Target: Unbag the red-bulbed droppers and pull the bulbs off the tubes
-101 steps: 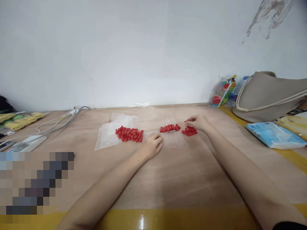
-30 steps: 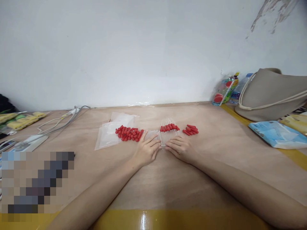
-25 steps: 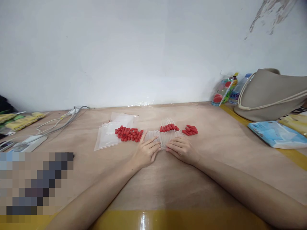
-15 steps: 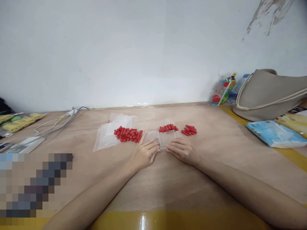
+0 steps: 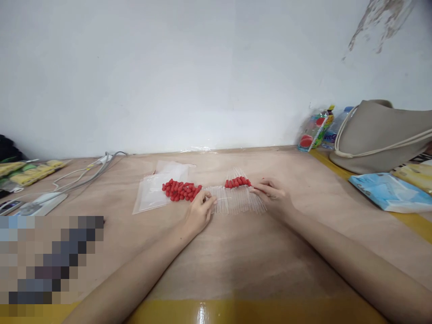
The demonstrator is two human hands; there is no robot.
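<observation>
Clear thin glass tubes (image 5: 238, 200) lie side by side in a row on the brown-covered table. My left hand (image 5: 200, 209) is at the row's left end, thumb and fingers pinched on what looks like one glass tube pointing right. Beside its fingertips lies a pile of red rubber bulbs (image 5: 180, 191). Just beyond the row lie several droppers (image 5: 237, 182), tubes fitted with red bulbs. My right hand (image 5: 275, 195) is at the row's right end, fingers bent together, covering most of a smaller group of red bulbs; what its fingertips hold is hidden.
Clear plastic bags (image 5: 148, 195) lie under and behind the bulb pile. To the left are cables and a white power strip (image 5: 43, 203). Bottles (image 5: 312, 130), a grey bag (image 5: 381, 135) and a blue-white packet (image 5: 388, 192) stand or lie at right. A white wall rises behind.
Both hands have moved apart from the near ends of the tubes. My left hand has closed into a pinch; my right hand has shifted right and away from me, over the smaller bulb group.
</observation>
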